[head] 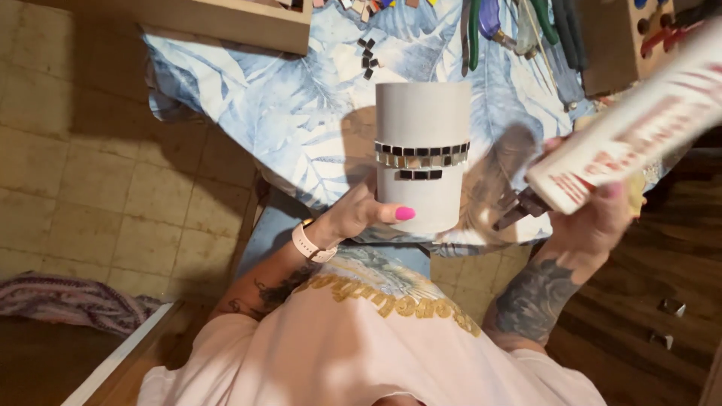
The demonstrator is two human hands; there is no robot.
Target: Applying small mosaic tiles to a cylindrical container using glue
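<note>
White cylinder point(421, 135), 2 mirror-tile rows, gripped by left hand point(361, 214); right hand point(598, 218) grasps glue tube point(632, 128).

Left hand point(359, 214): raised in front of the chest, fingers curled in a grip, thumb with a pink nail lying across the front.
Left wrist: bent back, pale watch strap around it.
Left forearm: tattooed, angled up from the lower left.
Right hand point(598, 218): raised at the right, fingers closed in a grip, pink nail showing.
Right forearm: heavily tattooed, rising from the elbow.
</note>
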